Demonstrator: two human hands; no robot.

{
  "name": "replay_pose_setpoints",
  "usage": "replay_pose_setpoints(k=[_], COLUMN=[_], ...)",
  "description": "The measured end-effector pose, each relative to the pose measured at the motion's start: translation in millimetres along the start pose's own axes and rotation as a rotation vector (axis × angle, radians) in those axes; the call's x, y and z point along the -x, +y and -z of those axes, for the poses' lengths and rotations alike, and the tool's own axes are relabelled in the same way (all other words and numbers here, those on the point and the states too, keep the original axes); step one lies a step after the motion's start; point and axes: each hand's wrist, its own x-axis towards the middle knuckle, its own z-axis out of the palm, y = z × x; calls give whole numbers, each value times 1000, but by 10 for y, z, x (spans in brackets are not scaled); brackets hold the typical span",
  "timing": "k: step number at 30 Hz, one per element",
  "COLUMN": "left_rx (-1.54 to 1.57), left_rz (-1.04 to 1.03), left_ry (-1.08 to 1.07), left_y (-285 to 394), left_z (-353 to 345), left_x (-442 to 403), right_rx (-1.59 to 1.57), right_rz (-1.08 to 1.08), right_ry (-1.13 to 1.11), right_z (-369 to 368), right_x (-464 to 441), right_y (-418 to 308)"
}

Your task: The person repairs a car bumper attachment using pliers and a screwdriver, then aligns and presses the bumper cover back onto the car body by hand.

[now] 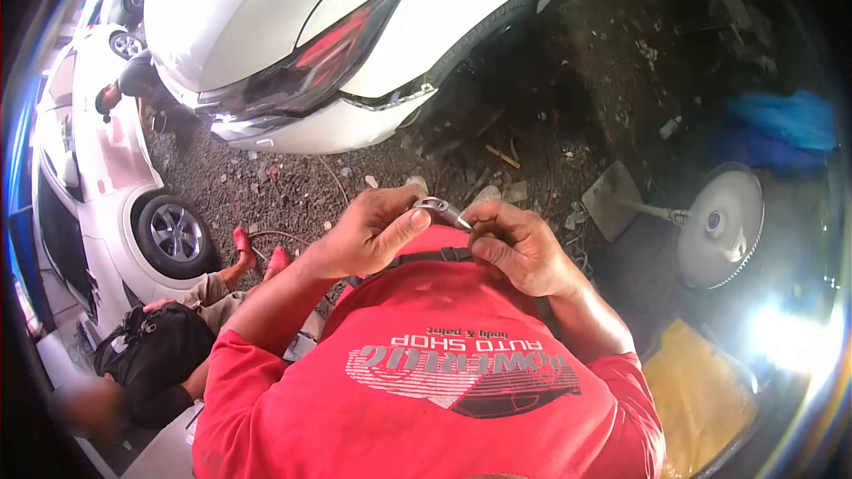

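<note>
In front of my waist, both hands are raised close together around a small silver metal piece (441, 209). It has a rounded end with an opening and a pale, narrow tip; its exact kind does not show. My left hand (373, 229) grips the rounded end between thumb and fingers. At the pale tip, the fingers of my right hand (522, 244) are pinched together, partly hiding that end. Beneath the hands are a dark belt (435, 257) and my red shirt (461, 426).
A white car's rear corner with its tail light (333, 53) stands ahead. Another white car (111, 160) is at left, with a seated person (164, 350) near its wheel. A round fan (721, 226) stands right on gravelly ground (284, 182). Another person (138, 80) bends between the cars.
</note>
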Motion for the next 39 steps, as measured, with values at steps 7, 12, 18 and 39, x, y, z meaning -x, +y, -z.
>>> replay_pose_setpoints(k=[7, 12, 18, 39], left_rx=[-78, -94, -425, -1149], left_rz=[7, 141, 32, 466], left_ry=[-131, -254, -524, 326], left_y=[135, 73, 92, -1627], left_z=[29, 77, -89, 1197], left_x=[-72, -55, -223, -483], right_rx=[57, 206, 768, -470], right_rz=[-3, 156, 307, -199], right_ry=[-182, -157, -307, 154], right_z=[119, 129, 461, 93], right_x=[-44, -104, -298, -1462], right_y=[-48, 22, -59, 1751])
